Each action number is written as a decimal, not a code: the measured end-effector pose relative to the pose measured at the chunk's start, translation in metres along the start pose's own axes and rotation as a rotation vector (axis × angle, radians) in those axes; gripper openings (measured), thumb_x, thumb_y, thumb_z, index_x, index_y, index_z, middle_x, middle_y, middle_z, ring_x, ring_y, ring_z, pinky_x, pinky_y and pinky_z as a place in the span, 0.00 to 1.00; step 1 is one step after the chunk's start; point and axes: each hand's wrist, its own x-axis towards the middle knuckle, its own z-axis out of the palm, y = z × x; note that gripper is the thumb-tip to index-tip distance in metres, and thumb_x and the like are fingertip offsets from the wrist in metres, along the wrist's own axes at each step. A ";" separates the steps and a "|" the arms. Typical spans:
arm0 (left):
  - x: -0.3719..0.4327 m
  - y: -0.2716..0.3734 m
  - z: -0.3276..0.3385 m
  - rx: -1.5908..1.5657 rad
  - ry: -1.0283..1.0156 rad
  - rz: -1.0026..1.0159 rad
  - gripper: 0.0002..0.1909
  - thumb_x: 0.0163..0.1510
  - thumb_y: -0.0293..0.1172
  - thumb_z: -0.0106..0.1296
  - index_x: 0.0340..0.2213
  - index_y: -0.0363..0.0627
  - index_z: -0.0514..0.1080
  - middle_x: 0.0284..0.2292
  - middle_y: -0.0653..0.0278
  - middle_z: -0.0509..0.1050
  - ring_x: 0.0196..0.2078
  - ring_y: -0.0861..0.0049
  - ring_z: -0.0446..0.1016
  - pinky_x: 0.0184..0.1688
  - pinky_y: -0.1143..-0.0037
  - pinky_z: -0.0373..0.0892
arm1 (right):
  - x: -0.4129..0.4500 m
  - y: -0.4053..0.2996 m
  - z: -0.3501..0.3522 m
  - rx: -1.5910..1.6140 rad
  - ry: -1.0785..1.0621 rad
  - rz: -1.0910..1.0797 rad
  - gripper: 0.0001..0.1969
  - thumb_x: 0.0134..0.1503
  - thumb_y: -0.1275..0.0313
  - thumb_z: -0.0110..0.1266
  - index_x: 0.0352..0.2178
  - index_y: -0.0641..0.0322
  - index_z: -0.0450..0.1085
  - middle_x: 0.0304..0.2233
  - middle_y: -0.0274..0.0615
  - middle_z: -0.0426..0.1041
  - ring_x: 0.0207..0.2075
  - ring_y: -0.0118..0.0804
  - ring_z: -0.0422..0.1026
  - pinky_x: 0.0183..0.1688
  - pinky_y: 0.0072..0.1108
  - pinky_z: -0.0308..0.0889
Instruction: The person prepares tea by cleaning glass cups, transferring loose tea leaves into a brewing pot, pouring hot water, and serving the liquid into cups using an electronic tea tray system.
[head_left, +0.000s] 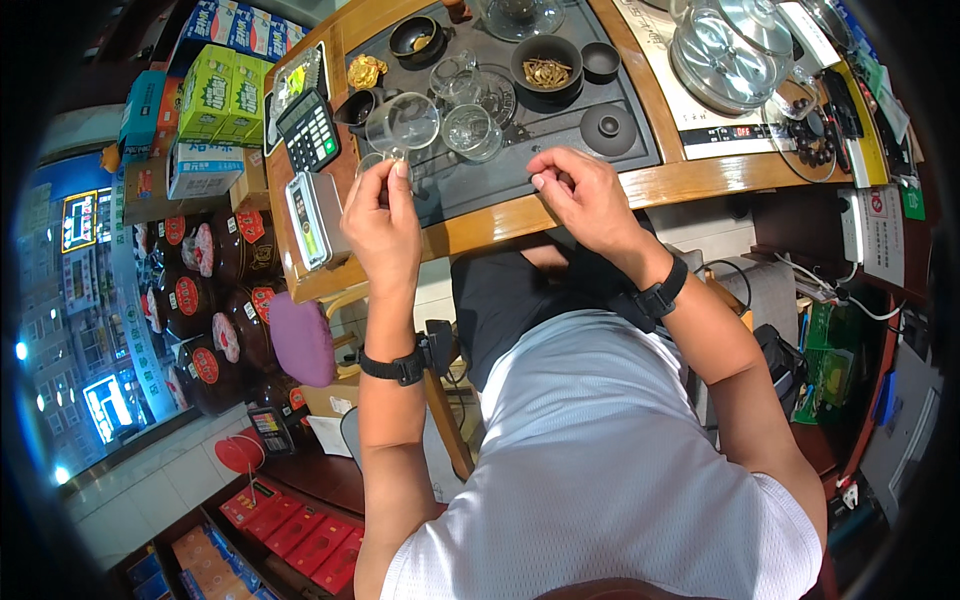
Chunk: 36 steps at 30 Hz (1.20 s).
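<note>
My left hand (384, 217) pinches a clear glass vessel (403, 124) between thumb and fingertips. It is above the left front of a dark tea tray (517, 176); the exact grip point is partly hidden. A second round glass edge shows behind the fingers. My right hand (589, 191) hovers at the tray's front edge, fingers loosely curled, nothing visible in them. Between the hands stand a glass cup (472, 133) and, behind it, a glass pitcher (455, 77). A dark lid (608, 130) lies just beyond my right hand. Farther back, a dark bowl (546, 64) holds dry tea leaves.
Left of the tray are a calculator (309, 131), a metal box (316, 217), a gold figurine (367, 72) and a dark pouring jug (364, 109). A glass kettle (729, 60) sits on a heating plate at right, near a glass dish with beads (814, 142). A purple stool (301, 340) stands below left.
</note>
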 end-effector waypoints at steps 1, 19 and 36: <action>-0.004 0.001 0.000 -0.193 -0.045 -0.257 0.09 0.59 0.33 0.51 0.32 0.40 0.74 0.23 0.68 0.73 0.20 0.86 0.68 0.20 0.84 0.62 | 0.001 -0.003 0.000 0.009 0.032 0.020 0.06 0.53 0.75 0.53 0.33 0.64 0.71 0.27 0.43 0.71 0.25 0.45 0.70 0.29 0.28 0.66; -0.064 -0.005 0.023 -0.749 -0.040 -0.630 0.11 0.63 0.35 0.45 0.34 0.39 0.71 0.22 0.70 0.70 0.19 0.91 0.64 0.20 0.87 0.62 | 0.081 -0.026 0.010 -0.471 -0.192 -0.386 0.26 0.44 0.87 0.47 0.48 0.63 0.65 0.46 0.50 0.69 0.50 0.52 0.65 0.53 0.34 0.62; -0.069 -0.016 0.032 -0.895 -0.059 -0.570 0.11 0.63 0.33 0.45 0.36 0.37 0.70 0.24 0.70 0.69 0.21 0.92 0.65 0.21 0.88 0.61 | 0.076 -0.022 0.020 -0.542 -0.198 -0.403 0.31 0.44 0.79 0.60 0.52 0.65 0.61 0.49 0.49 0.66 0.51 0.51 0.64 0.55 0.33 0.60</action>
